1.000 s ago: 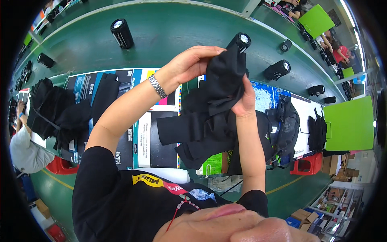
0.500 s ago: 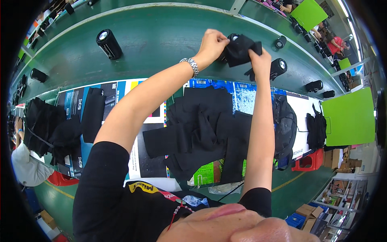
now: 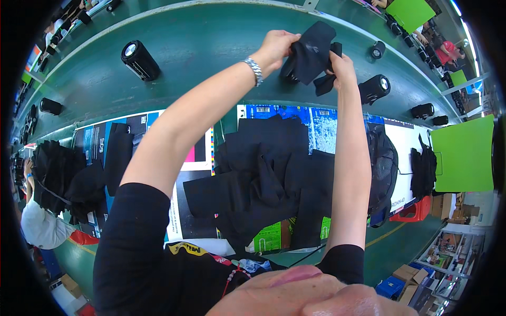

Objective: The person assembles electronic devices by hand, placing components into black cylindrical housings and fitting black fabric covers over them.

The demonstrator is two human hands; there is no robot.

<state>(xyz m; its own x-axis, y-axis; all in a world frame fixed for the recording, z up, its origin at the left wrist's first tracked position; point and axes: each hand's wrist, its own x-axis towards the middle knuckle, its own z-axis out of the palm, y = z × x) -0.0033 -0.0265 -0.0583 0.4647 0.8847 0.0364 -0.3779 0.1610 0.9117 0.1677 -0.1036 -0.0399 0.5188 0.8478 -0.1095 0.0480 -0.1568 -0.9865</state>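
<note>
Over the green surface at the far side, my left hand [image 3: 276,49] pinches the left edge of a black cloth piece [image 3: 315,51], which looks like a pouch. My right hand [image 3: 342,69] is closed at its right side, on a narrower black fold [image 3: 325,84]; whether that fold belongs to the same cloth I cannot tell. Behind the cloth, the lower part of a dark cylinder [image 3: 288,75] shows, mostly hidden. Right of my right hand lies a black cylindrical speaker [image 3: 374,88] with a shiny round end. Another such speaker [image 3: 141,61] stands at the left.
A broad heap of flat black cloth pieces [image 3: 263,174] covers the table in front of me. More black cloth [image 3: 55,168] is piled at the left and a smaller bundle [image 3: 423,166] at the right. A bright green panel [image 3: 464,152] stands beyond it. Several smaller cylinders lie along the green surface.
The black cloth has been raised and turned, so its broad side now stands up between my hands. My left hand has shifted slightly nearer its edge. The view has moved a little.
</note>
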